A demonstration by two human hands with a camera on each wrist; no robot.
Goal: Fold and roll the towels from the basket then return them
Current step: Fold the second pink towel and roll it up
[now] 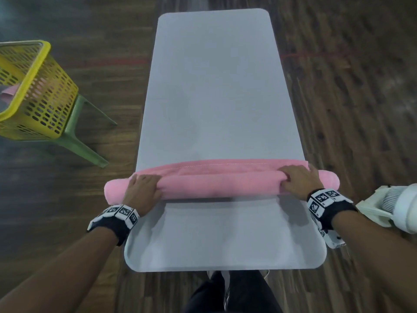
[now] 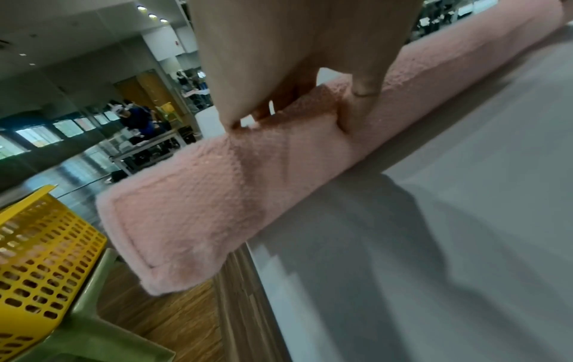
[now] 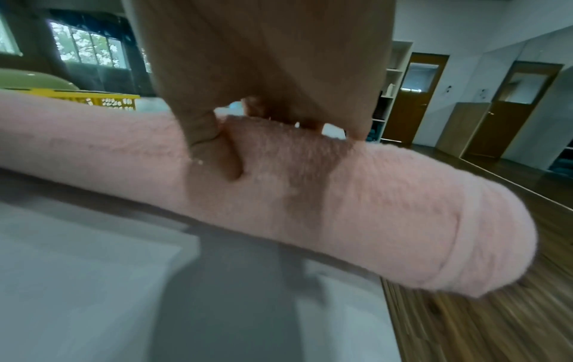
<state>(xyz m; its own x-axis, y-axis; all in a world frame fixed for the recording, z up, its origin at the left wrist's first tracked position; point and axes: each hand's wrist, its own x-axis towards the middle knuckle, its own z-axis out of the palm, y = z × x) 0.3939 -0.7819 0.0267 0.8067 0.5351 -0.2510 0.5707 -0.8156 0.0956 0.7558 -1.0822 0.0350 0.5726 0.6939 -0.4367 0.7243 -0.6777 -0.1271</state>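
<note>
A pink towel (image 1: 221,184) lies rolled across the grey table (image 1: 214,91), its ends overhanging both side edges; a short flat strip remains beyond the roll. My left hand (image 1: 141,188) curls over the roll near its left end, thumb pressed into the cloth (image 2: 361,107). My right hand (image 1: 297,180) grips the roll near its right end (image 3: 217,156). The pink towel (image 2: 217,196) shows a stitched hem at its left end, and the pink towel (image 3: 403,220) ends rounded on the right. A yellow basket (image 1: 36,91) stands at the left.
The basket sits on a green chair (image 1: 76,136) over a wooden floor (image 1: 349,98), with something pink inside it. A white fan (image 1: 392,206) stands by the table's right near corner. My legs are below the table's near edge.
</note>
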